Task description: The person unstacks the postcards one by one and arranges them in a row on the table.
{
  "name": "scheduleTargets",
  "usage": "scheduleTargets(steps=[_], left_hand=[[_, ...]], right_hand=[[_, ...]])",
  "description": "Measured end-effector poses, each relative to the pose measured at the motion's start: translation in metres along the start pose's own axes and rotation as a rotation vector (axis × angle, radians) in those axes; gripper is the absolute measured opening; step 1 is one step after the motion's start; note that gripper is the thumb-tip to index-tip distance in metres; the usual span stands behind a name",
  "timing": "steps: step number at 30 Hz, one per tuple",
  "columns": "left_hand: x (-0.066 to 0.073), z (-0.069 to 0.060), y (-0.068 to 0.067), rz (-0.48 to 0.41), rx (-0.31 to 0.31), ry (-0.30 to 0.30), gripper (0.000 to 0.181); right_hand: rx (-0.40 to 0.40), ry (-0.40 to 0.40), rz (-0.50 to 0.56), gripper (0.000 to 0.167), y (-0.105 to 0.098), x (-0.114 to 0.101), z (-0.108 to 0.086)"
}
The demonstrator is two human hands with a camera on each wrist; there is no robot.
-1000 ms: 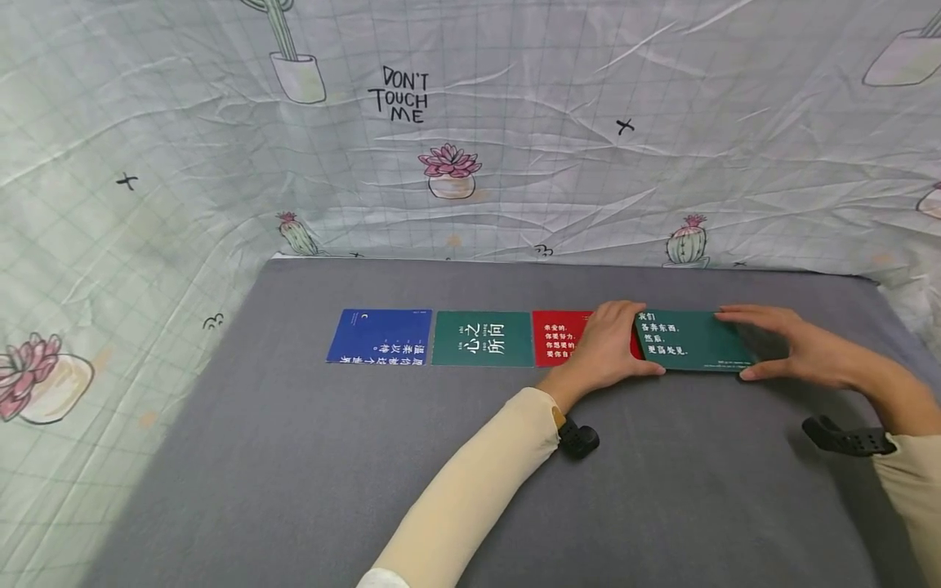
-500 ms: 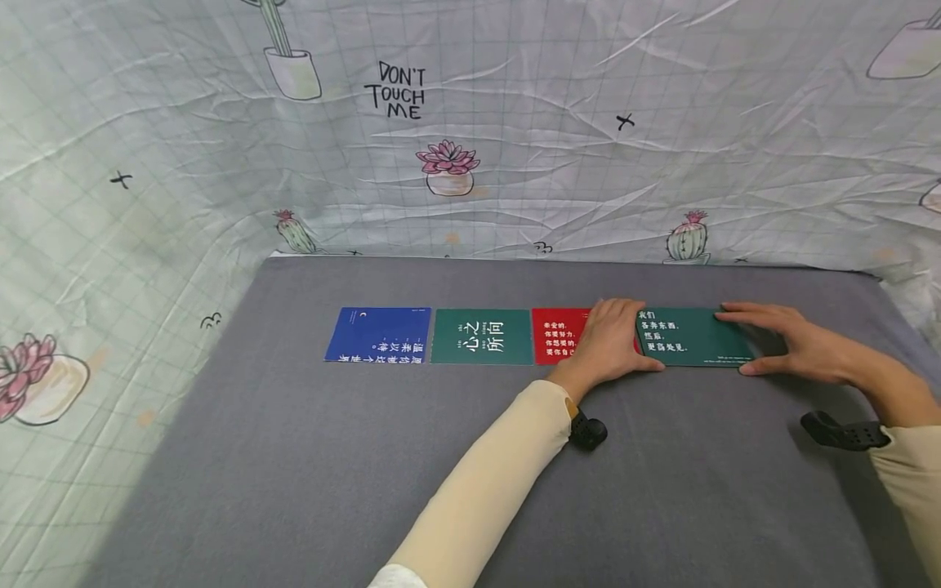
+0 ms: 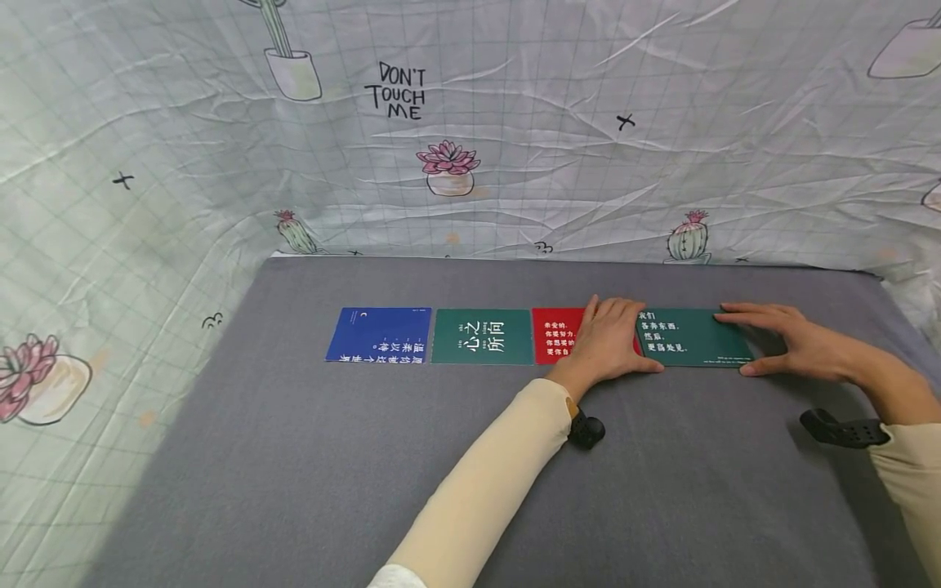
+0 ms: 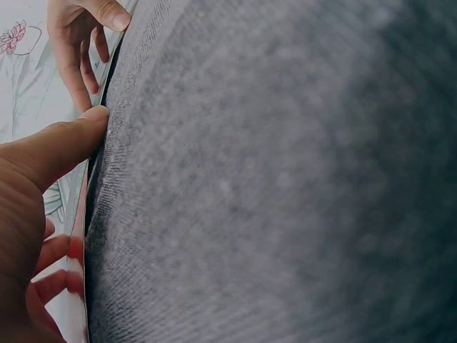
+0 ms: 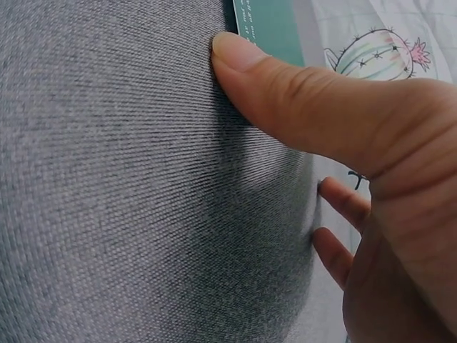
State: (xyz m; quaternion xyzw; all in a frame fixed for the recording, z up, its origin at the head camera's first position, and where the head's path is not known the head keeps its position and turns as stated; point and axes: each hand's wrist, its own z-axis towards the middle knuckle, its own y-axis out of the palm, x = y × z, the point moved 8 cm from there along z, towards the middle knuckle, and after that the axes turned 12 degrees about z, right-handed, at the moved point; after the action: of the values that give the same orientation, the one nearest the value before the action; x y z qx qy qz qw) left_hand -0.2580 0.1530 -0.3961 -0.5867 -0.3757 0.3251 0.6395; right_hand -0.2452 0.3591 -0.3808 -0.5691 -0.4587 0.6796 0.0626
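In the head view, a green card [image 3: 691,336] with white Chinese text lies flat at the right end of a row of cards. My left hand [image 3: 601,339] holds its left end, thumb at the near edge and fingers toward the far edge, and covers part of a red card [image 3: 553,336]. At the right end my right hand [image 3: 812,343] holds the same green card, thumb [image 5: 243,57] on the near corner in the right wrist view. Left of the red one lie another green card [image 3: 448,336] with large characters and a blue card [image 3: 375,331].
Grey cloth [image 3: 294,465] covers the table under the cards. Behind and to the left hangs a pale grid-patterned curtain [image 3: 544,180] printed with potted plants. A black strap [image 3: 845,429] sits on the right wrist, and another black device [image 3: 586,431] on the left.
The green card between both hands has come down slightly at its near edge and lies flat in line with the others. The hands have barely moved; the view tilted slightly.
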Motion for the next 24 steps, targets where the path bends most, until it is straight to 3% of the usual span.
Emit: scheduleTargets(steps=[17,24], left_hand=[[-0.0013,0.0017,-0.0008,0.108,-0.04,0.005,0.09],[0.0013,0.0025,0.001,0.112,-0.069,0.002,0.091]], right_hand=[[-0.016,-0.008,-0.005,0.076,-0.0003,0.0001,0.0022],[-0.017,0.0,-0.021,0.079,-0.0005,0.0003,0.0007]])
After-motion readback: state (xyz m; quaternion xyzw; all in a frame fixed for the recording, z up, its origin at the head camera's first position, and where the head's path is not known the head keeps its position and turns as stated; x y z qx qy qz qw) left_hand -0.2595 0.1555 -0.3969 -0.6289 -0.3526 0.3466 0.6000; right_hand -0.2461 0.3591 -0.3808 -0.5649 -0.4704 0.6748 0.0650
